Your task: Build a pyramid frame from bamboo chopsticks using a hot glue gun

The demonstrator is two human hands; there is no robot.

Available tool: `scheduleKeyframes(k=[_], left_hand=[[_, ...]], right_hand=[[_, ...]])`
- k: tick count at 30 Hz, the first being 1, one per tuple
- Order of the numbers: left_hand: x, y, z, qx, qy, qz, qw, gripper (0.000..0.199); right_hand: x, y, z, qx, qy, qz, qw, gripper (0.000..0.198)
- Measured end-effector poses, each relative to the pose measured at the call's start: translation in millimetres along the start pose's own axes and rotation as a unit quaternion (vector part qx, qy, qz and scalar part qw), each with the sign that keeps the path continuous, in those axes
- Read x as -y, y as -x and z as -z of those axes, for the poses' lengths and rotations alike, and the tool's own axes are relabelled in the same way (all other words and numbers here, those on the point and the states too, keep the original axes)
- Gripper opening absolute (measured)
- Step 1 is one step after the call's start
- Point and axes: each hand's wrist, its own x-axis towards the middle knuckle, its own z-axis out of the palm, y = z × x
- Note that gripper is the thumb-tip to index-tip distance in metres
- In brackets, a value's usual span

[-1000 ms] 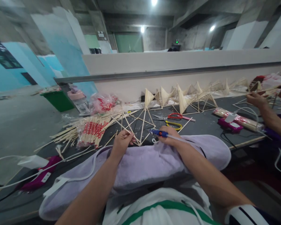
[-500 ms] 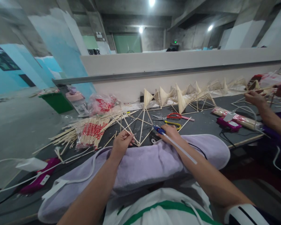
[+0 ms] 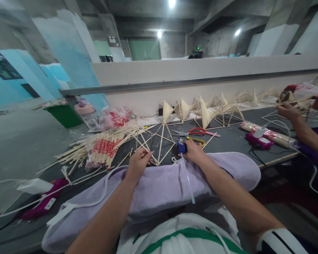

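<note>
A frame of thin wooden sticks (image 3: 162, 141) stands on the dark table in front of me. My left hand (image 3: 140, 159) is closed in a pinch on a stick at the frame's lower left, close to its near corner. My right hand (image 3: 194, 150) grips a blue hot glue gun (image 3: 180, 145) just right of the frame. From the gun's back a long translucent glue stick (image 3: 187, 178) hangs over the lilac cloth (image 3: 159, 187). Beyond my right hand lie red-handled scissors (image 3: 197, 131) and a yellow handle (image 3: 197, 141).
Loose sticks and a printed bag of sticks (image 3: 102, 150) lie left. Stick models (image 3: 204, 111) line the back wall. Magenta power strips (image 3: 49, 201) with white cables sit on both sides. At the right, a co-worker's hand (image 3: 290, 112) holds sticks. A green bin (image 3: 63, 114) stands far left.
The glue gun has turned in my right hand, so its glue stick swings from pointing along my forearm to hanging toward me. Its tip has left the frame's right corner. My left hand barely moves.
</note>
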Motion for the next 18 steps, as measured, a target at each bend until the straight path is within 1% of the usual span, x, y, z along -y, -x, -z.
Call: scheduleKeyframes(k=[4, 6, 8, 9, 11, 12, 14, 16, 18], left_hand=[[1, 0, -1, -0.002, -0.006, 0.009, 1.0, 0.031], [2, -1, -2, -0.002, -0.007, 0.021, 1.0, 0.03], [4, -1, -2, -0.001, -0.009, 0.029, 1.0, 0.03], [5, -1, -2, -0.001, -0.011, 0.032, 0.999, 0.03], [6, 0, -2, 0.002, -0.016, 0.038, 0.999, 0.029], [6, 1, -2, 0.003, -0.019, 0.041, 0.999, 0.028], [5, 2, -2, 0.007, -0.027, 0.045, 0.999, 0.027], [2, 3, -1, 0.005, -0.043, 0.042, 0.998, 0.025], [-1, 4, 0, 0.001, -0.072, 0.032, 0.997, 0.022]], right_hand=[[-7, -6, 4, 0.072, 0.001, 0.011, 0.997, 0.054], [-16, -11, 9, 0.12, 0.004, 0.039, 0.992, 0.058], [-24, -17, 18, 0.163, 0.007, 0.084, 0.983, 0.06], [-27, -20, 25, 0.177, 0.011, 0.109, 0.978, 0.059], [-24, -27, 41, 0.161, 0.012, 0.14, 0.977, 0.05], [-18, -30, 49, 0.146, -0.005, 0.153, 0.977, 0.041], [5, -34, 62, 0.112, -0.065, 0.18, 0.975, 0.025], [37, -36, 67, 0.082, -0.116, 0.209, 0.967, 0.019], [69, -38, 64, 0.06, -0.141, 0.235, 0.96, 0.018]])
